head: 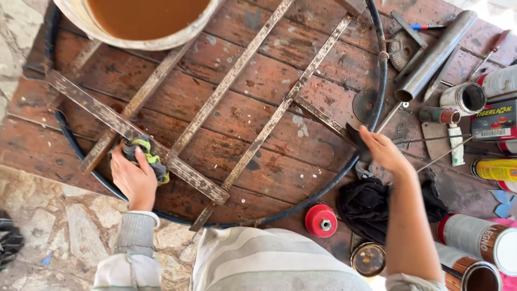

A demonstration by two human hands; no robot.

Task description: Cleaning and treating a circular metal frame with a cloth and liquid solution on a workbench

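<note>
A rusty metal grate (231, 102) of flat bars inside a black ring (381, 81) lies on a red-brown wooden table (301, 48). My left hand (133, 178) presses a grey and yellow-green rag (148, 153) against a cross bar at the grate's lower left. My right hand (383, 150) grips the dark end of a flat bar (323, 119) close to the ring's right side.
A tub of brown liquid (145, 19) sits at the top. At the right lie a metal pipe (436, 54), cans (476, 237), a spray can (495, 168), a tube and small tools. A red wheel (321, 220), a black cloth (366, 207) and a lid (368, 259) sit near me.
</note>
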